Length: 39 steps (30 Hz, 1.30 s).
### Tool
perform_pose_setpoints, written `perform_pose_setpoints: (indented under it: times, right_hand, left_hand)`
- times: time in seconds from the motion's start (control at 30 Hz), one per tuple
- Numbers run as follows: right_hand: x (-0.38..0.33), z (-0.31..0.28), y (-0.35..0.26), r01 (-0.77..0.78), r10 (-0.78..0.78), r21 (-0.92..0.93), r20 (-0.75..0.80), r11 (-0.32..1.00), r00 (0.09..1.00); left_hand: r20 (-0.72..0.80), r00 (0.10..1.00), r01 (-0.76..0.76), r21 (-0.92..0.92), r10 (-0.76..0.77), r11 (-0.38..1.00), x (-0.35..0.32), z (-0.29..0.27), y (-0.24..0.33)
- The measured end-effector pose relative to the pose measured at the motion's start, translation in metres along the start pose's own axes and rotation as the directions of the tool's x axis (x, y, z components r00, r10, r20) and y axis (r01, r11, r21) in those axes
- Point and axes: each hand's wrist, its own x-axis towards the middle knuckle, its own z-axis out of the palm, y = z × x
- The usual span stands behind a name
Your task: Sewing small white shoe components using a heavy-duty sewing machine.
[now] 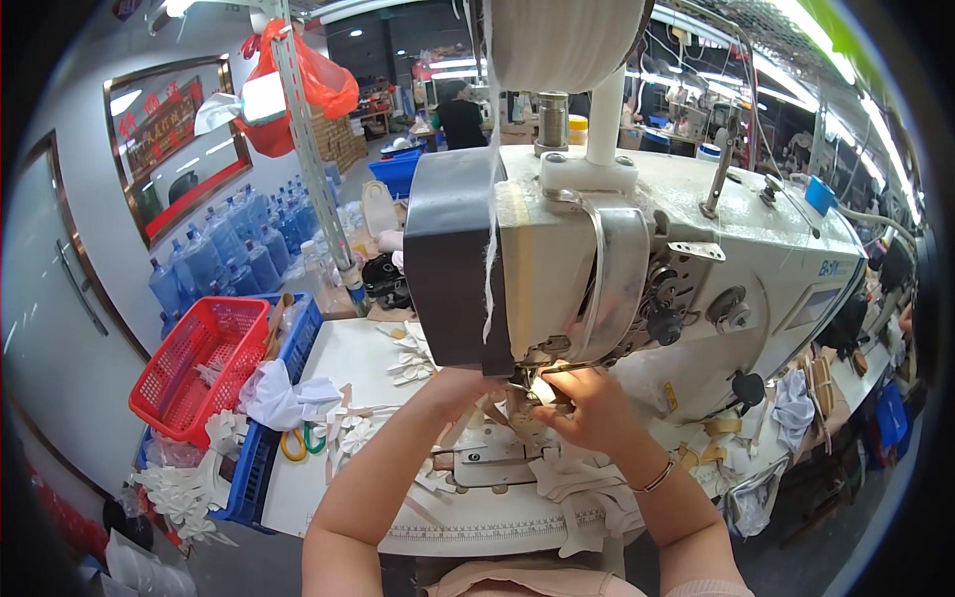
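Note:
A large white industrial sewing machine stands on the white table, with a big spool of white thread above it. My right hand reaches under the machine head at the needle area, fingers pinched on a small pale workpiece. My left hand is mostly hidden under the dark end of the machine head, beside the same spot. Whether it grips anything cannot be seen. A thin bracelet circles my right wrist.
A red basket sits in a blue crate at the left, with white cloth, scissors and several pale cut pieces on the table. Water bottles line the left wall. A person in black stands far back.

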Motion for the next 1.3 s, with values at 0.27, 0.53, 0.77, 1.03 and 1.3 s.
perform_pose_setpoints:
  times: [0.27,0.53,0.77,1.03,1.3]
  right_hand:
    - [-0.010,0.000,-0.026,-0.124,0.127,-0.135,0.011,0.983,0.992]
    - [-0.003,0.006,0.057,0.099,-0.125,-0.294,-0.070,0.951,0.990]
    - [0.000,0.018,0.057,0.078,-0.109,-0.214,-0.140,0.974,0.984]
    - [0.003,0.015,0.045,0.074,-0.109,-0.177,-0.197,0.981,0.974]
    - [0.015,0.018,0.043,0.018,-0.069,-0.169,-0.301,0.985,0.951]
  left_hand:
    - [-0.194,0.957,0.260,0.230,-0.218,0.938,-0.028,0.032,0.078]
    - [-0.213,0.888,-0.186,0.644,0.408,0.742,-0.077,0.050,0.006]
    - [0.310,0.566,-0.417,0.907,0.764,-0.059,-0.059,0.055,-0.003]
    - [0.255,0.502,-0.539,0.840,0.826,0.069,-0.064,0.057,-0.011]
    - [0.274,0.517,-0.508,0.861,0.811,0.033,-0.059,0.057,-0.006]
